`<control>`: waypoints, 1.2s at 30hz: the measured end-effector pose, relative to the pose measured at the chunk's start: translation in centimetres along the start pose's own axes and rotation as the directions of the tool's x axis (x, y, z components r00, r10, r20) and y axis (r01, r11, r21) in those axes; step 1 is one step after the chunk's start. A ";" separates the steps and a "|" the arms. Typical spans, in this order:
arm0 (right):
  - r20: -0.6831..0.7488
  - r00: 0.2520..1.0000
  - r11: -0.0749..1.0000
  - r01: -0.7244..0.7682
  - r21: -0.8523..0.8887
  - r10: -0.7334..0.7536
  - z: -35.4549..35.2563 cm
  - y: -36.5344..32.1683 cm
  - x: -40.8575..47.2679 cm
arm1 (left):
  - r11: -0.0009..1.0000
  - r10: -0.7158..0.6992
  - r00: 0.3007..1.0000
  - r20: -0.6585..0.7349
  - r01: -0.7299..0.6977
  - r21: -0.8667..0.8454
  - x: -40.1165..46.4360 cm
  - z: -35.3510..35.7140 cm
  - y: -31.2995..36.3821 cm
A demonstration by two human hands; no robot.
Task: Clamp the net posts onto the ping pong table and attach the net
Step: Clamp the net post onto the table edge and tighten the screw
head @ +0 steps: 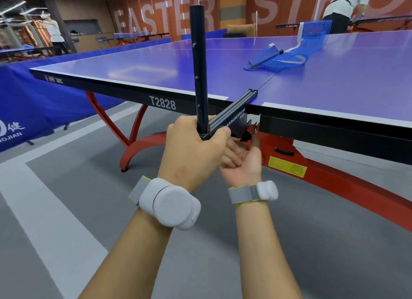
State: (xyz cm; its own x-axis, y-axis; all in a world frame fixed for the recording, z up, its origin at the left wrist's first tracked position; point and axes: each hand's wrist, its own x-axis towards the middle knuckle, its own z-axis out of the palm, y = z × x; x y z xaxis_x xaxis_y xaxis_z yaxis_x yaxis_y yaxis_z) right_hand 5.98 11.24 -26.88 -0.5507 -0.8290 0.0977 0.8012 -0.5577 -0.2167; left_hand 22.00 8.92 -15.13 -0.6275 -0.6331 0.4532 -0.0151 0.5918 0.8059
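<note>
Fingers of the left hand (192, 147) are curling tightly round the foot of the net post (199, 62), the thumb lying across the corner where the post meets its clamp arm (234, 107). Just beside and below it, the right hand (242, 159) is turning palm up, its fingers loosely bent and reaching up under the clamp, the fingertips (236, 140) touching a small black knob (246, 136) on the underside; whether they are pinching it is too hidden to tell.

Standing nearly upright, the post is running its long axis from the left hand towards the ceiling, tilting slightly left at the top. Its clamp arm is pointing away and to the right, lying level, with its far end resting on the near edge of the ping pong table (156, 64) at the centre seam. A toothed black jaw is hanging below that arm against the table's side rail.

Dark, matte and tubular, the post is showing small studs down its side and an open top; the arm is ribbed and carrying small white print.

Farther across the blue tabletop the blue net (287, 59) is lying partly bunched, well apart from the hands, with a second dark post (267, 58) lying flat in it. Both wrists are wearing white sensor bands (169, 201).
</note>
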 end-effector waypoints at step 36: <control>-0.005 0.997 0.992 -0.082 0.101 0.083 -0.2 -0.7 0.4 | 1.000 0.018 1.000 0.008 -0.018 -0.003 0.3 0.3 -0.8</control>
State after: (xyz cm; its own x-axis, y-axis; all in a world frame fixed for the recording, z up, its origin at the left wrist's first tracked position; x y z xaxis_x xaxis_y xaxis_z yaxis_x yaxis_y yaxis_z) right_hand 5.12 11.29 -26.83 -0.4832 -0.8723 0.0749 0.8633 -0.4889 -0.1253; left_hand 21.63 8.41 -15.74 -0.6341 -0.6180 0.4648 -0.0008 0.6016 0.7988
